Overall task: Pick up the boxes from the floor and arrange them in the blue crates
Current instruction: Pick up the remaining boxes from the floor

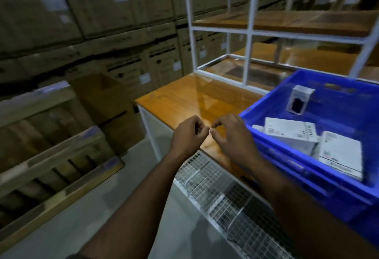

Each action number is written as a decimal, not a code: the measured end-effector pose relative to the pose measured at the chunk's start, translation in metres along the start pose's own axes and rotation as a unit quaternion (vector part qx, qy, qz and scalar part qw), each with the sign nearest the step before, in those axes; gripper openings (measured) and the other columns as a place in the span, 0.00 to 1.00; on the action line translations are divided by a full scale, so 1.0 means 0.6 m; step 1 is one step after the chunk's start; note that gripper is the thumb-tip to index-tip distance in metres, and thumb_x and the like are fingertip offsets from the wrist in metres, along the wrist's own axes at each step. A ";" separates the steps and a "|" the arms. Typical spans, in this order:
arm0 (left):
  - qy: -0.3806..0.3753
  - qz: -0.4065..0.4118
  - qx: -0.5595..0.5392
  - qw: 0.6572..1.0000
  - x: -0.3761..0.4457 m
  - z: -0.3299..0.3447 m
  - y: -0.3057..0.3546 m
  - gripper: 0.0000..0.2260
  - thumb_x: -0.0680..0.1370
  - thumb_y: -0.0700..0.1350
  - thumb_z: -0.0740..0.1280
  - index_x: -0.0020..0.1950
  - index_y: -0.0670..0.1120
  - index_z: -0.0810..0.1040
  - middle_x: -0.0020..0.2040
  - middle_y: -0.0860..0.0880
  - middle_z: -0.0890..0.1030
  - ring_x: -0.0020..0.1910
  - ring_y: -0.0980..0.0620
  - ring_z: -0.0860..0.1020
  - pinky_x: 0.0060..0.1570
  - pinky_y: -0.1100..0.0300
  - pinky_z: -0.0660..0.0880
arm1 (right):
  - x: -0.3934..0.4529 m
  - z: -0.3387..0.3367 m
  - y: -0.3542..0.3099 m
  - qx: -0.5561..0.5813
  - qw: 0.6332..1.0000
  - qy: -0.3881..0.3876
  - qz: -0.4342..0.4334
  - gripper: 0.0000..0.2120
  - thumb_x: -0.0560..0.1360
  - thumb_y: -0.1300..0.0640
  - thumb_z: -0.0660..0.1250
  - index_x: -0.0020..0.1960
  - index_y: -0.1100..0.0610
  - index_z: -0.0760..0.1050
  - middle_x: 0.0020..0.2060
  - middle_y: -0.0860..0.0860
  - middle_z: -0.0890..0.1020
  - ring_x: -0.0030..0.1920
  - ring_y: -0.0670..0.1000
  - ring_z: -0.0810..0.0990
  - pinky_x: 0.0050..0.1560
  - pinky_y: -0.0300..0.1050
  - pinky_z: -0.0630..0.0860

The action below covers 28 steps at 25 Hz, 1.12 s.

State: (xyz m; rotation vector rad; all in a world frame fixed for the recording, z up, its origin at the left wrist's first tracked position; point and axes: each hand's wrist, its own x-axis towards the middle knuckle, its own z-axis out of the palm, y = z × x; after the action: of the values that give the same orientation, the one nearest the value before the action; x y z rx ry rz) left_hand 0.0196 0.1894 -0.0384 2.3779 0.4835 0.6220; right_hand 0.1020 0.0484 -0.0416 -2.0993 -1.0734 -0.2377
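Note:
A blue crate (272, 102) stands on the wooden table top (184, 98) at the right. Inside it lie two white boxes, one (291, 135) near the middle and one (340, 154) at the right, and a small white and black box (299, 100) stands upright at the back. My left hand (188, 133) and my right hand (231, 133) hover over the table's front edge, just left of the crate. Their fingertips nearly touch. The left fingers are curled, the right fingers loosely bent. Neither hand holds anything.
A white metal shelf frame (248, 33) with wooden boards rises behind the crate. Stacked cardboard cartons (102, 12) fill the back wall. A wooden pallet rack (51, 156) stands at the left. Wire mesh (225, 197) runs below the table edge, above grey floor (82, 217).

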 end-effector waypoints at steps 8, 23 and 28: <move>0.101 -0.219 0.075 0.968 -0.231 -0.145 -0.170 0.15 0.77 0.50 0.69 0.36 0.52 0.66 0.31 0.52 0.72 0.33 0.52 0.72 0.34 0.55 0.66 | -0.078 0.194 -0.172 0.060 0.972 -0.205 -0.101 0.09 0.77 0.49 0.67 0.54 0.52 0.79 0.51 0.50 0.77 0.57 0.51 0.74 0.55 0.50 0.74; 0.262 -0.492 0.022 0.830 -0.904 -0.370 -0.292 0.16 0.77 0.48 0.68 0.33 0.50 0.63 0.29 0.53 0.70 0.30 0.53 0.67 0.31 0.58 0.63 | -0.492 0.429 -0.634 0.139 0.836 -0.474 -0.238 0.05 0.77 0.47 0.68 0.49 0.48 0.78 0.47 0.45 0.78 0.51 0.44 0.76 0.51 0.43 0.74; 0.339 -0.559 0.006 0.757 -1.098 -0.413 -0.307 0.18 0.78 0.50 0.68 0.34 0.50 0.63 0.30 0.53 0.70 0.29 0.55 0.67 0.32 0.60 0.64 | -0.635 0.487 -0.754 0.124 0.762 -0.552 -0.316 0.07 0.77 0.46 0.67 0.51 0.48 0.78 0.48 0.45 0.78 0.51 0.44 0.76 0.52 0.42 0.75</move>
State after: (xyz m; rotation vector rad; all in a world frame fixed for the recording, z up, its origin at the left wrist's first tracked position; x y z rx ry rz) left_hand -0.6892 0.1288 -0.1909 1.3299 1.9899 0.8186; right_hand -0.5292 0.1805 -0.1801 -1.4459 -2.3219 0.9180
